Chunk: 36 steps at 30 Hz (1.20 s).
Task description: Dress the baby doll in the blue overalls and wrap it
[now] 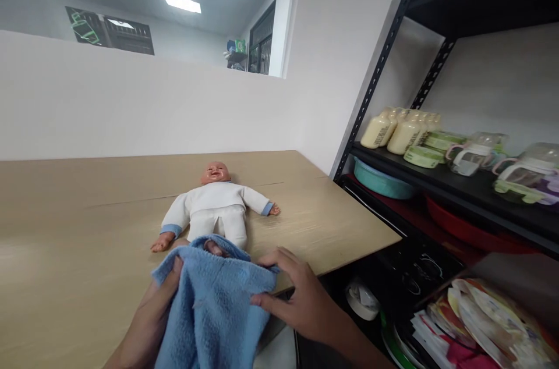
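A baby doll (217, 206) in a white outfit with blue cuffs lies on its back on the table, head away from me and arms spread. In front of its legs is a blue fleece garment (222, 305), its opening upward and its lower part hanging past the table edge. My left hand (172, 279) is closed on the garment's left side, the thumb in front. Something skin-coloured shows inside the opening; I cannot tell whether it is my fingers or a doll foot. My right hand (292, 287) holds the garment's right edge between thumb and fingers.
The wooden table (78, 252) meets a white wall with a window. To the right, a black shelf (437, 177) bears several cream bottles (406, 130), green tubs (421, 156) and cups (471, 156). Below are a teal basin (382, 178), a red basin (471, 229) and plastic packages (502, 322).
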### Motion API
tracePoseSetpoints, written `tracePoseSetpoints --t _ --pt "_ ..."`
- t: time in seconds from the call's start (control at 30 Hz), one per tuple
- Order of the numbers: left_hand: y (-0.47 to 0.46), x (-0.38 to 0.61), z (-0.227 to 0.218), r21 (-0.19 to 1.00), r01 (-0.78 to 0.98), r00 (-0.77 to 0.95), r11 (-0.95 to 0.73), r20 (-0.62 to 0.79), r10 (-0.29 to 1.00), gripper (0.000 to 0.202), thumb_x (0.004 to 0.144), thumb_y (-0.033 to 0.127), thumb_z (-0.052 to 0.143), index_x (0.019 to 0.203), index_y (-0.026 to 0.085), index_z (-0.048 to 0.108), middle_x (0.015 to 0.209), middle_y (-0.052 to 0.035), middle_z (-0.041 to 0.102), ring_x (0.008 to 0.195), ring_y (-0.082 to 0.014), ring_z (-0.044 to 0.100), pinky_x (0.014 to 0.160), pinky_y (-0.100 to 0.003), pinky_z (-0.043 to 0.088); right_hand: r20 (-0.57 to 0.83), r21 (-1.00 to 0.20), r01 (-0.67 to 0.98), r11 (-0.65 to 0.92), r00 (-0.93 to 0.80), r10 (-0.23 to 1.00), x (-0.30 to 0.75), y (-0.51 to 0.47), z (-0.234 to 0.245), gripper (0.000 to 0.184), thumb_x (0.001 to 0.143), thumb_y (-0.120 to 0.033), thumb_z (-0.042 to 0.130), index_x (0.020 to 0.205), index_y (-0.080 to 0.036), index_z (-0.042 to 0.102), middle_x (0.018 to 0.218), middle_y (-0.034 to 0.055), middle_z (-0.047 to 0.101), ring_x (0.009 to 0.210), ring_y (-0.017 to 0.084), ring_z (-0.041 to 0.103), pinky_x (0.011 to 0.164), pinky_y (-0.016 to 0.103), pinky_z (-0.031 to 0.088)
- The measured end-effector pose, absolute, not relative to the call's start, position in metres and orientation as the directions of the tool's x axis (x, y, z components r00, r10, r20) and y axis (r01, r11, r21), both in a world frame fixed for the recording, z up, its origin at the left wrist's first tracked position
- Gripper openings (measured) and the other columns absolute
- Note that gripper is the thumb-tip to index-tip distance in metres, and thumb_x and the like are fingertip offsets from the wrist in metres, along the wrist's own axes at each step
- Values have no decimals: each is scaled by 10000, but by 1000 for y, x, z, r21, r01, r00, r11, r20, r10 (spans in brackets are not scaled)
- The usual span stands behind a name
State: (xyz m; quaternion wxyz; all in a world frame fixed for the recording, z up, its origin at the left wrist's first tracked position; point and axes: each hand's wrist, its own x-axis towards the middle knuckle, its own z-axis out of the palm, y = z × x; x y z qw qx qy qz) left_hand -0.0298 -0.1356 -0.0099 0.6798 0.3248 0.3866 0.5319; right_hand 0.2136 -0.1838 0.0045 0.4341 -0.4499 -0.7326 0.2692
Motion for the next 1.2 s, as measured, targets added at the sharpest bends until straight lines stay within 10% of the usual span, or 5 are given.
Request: tracePoseSetpoints --t 0.3,0.63,0.83,1.0,1.2 --pt "-109 -64 -10 888 122 263 -444 402 877 399 980 597 652 798 243 674 819 -21 617 852 -217 575 734 -241 484 408 -900 -306 309 -347 845 242 -173 26 299 924 -414 781 925 -238 539 943 14 582 918 206 553 833 362 416" --pt "-157 -19 33 901 194 316 -388 317 894 510 902 609 725 1310 314 641 1320 -60 685 1260 -335 612 935 -321 576 45 -966 216 145 -411 911 191 -168 98 419 923 -558 764 1164 -219 715 1058 20 721 994 205 659 882 315 504" --pt "-146 -27 40 999 8 398 -35 29 917 426 807 630 845 925 233 747 912 -55 736 981 -322 718 798 -314 619 293 -788 422 448 -383 876 195 -170 131 273 960 -378 744 1203 -255 732 1091 27 782 1021 219 712 912 344 535" --pt "-119 -50 21 978 -209 437 -29 120 891 513 738 679 874 952 222 785 823 -28 692 732 -208 646 651 -244 560 185 -906 243 345 -507 842 218 -148 126 244 942 -401 779 1081 -210 717 850 -9 730 826 154 702 770 279 521" --pt "-122 -46 51 939 139 651 -314 153 744 427 755 558 879 1072 277 826 1016 -57 792 976 -323 720 868 -336 610 347 -870 137 473 -511 786 187 -142 132 279 916 -428 808 1071 -216 713 911 -12 735 888 160 724 833 277 540"
